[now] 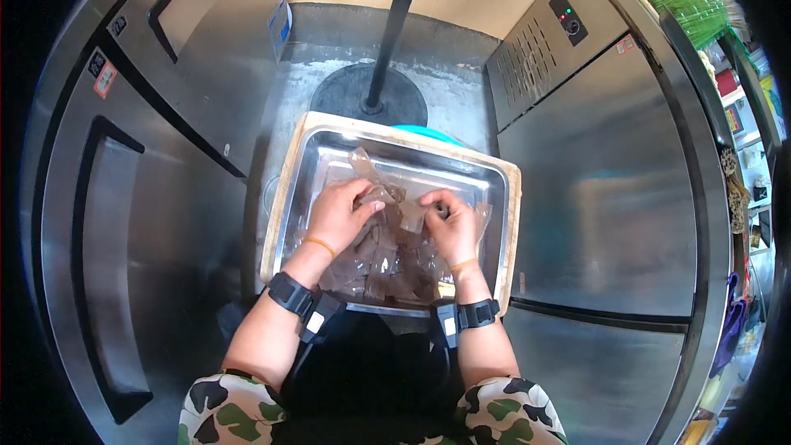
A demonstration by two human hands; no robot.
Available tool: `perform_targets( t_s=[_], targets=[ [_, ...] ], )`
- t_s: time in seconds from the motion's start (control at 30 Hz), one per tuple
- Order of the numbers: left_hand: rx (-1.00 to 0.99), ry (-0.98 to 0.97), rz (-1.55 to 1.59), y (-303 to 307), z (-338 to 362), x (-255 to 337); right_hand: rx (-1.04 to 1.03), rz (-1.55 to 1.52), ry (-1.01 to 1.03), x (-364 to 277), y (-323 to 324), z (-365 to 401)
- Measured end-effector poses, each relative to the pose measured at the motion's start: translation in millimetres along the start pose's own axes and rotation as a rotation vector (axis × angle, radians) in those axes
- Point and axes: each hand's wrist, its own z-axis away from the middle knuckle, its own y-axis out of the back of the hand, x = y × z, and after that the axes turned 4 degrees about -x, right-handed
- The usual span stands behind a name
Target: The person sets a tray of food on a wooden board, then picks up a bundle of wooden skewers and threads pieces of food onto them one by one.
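A rectangular metal tray holds a pile of wet, translucent brown strips, which look like wide starch noodle sheets. Over the pile, my left hand is closed, thumb and fingers pinching a brown strip. My right hand is closed too, its thumb and forefinger gripping a pale brown piece just to the right. The two hands are close together, and the held pieces overlap between them. Another strip end sticks up beyond my left fingers.
The tray rests on a wooden-edged board. Behind it, a black pole rises from a round base. Steel cabinets stand close on the left and right. A turquoise rim shows behind the board.
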Motion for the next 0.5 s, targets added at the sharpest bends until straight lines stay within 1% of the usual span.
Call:
perform_targets(
  t_s=[0.03, 0.07, 0.1, 0.13, 0.2, 0.23, 0.3, 0.4, 0.5],
  targets=[
    [0.024, -0.020, -0.013, 2.0, 4.8, 3.2, -0.013, 0.005, -0.188, -9.4, 7.4, 2.4],
    [0.046, -0.041, -0.028, 2.0, 9.9, 4.4, 0.016, -0.011, -0.150, -9.8, 10.4, 3.2],
    [0.091, -0.154, -0.109, 1.1, 15.1, 2.4, -0.020, -0.018, -0.165, -17.2, 16.2, 5.3],
    [0.066, -0.123, -0.072, 0.4, 20.6, 2.0, -0.054, -0.028, -0.178, -24.7, 20.9, 8.1],
    [0.023, -0.066, -0.005, 0.2, 31.2, 3.9, -0.031, -0.120, -0.186, -27.6, 17.8, 13.3],
    [0.069, -0.086, -0.036, 0.0, 36.2, 5.4, -0.020, -0.167, -0.186, -28.9, 17.2, 15.2],
    [0.161, -0.126, -0.098, -0.4, 47.2, 8.4, -0.050, -0.164, -0.166, -27.3, 18.8, 18.1],
    [0.119, 0.059, 0.037, 0.4, 64.5, 12.9, -0.083, -0.202, -0.165, -29.9, 20.4, 23.2],
    [0.032, 0.088, 0.186, -5.4, 73.8, 6.3, -0.142, -0.276, -0.181, -29.2, 21.8, 24.1]
  ],
)
